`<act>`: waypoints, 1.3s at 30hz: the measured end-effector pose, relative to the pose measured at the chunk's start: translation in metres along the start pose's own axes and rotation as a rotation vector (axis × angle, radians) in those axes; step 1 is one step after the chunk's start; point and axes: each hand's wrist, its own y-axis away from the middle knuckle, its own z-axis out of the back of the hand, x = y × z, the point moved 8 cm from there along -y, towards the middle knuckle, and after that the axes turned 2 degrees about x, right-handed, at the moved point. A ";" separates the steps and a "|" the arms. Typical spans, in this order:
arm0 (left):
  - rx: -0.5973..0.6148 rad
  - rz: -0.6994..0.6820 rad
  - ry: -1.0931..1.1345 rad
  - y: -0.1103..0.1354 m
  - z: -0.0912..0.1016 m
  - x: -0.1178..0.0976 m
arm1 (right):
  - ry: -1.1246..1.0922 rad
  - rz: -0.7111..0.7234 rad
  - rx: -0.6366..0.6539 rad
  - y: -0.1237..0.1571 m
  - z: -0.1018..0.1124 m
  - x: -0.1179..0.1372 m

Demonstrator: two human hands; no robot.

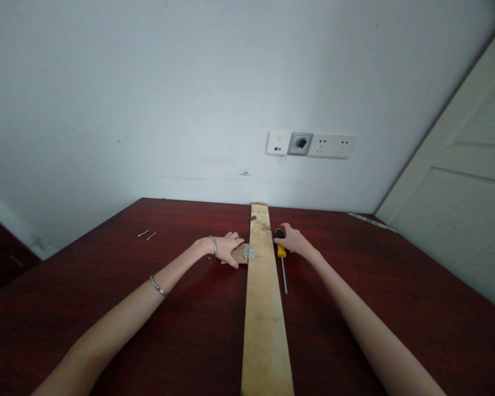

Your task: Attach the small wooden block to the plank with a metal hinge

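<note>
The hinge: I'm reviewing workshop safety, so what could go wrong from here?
The small wood piece under the left hand might slip, shifting the hinge that spans it and the plank. The screwdriver at the right hand points its tip toward the person, so it could jab. The two loose metal fasteners might roll away.

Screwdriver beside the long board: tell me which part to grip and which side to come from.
Grip the thick black-and-yellow handle, probably best from the right, where the right hand is. The screwdriver lies with its handle at the far end and its thin shaft pointing toward the viewer; the long board runs close along its left, leaving less finger room there.
</note>
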 end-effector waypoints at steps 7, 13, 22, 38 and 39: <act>-0.029 -0.065 0.025 0.003 0.004 -0.004 | -0.086 0.010 -0.032 0.001 0.000 0.003; -0.036 -0.097 0.061 0.004 0.003 -0.002 | -0.154 0.022 -0.053 0.001 0.006 0.002; -0.018 -0.081 0.029 0.006 0.007 -0.008 | -0.274 0.165 -0.296 0.014 0.083 0.043; -0.037 -0.091 0.014 0.007 0.013 -0.011 | -0.477 0.727 -0.569 0.069 0.099 0.157; -0.045 -0.092 0.014 0.006 0.013 -0.011 | -0.475 0.729 -0.570 0.067 0.095 0.157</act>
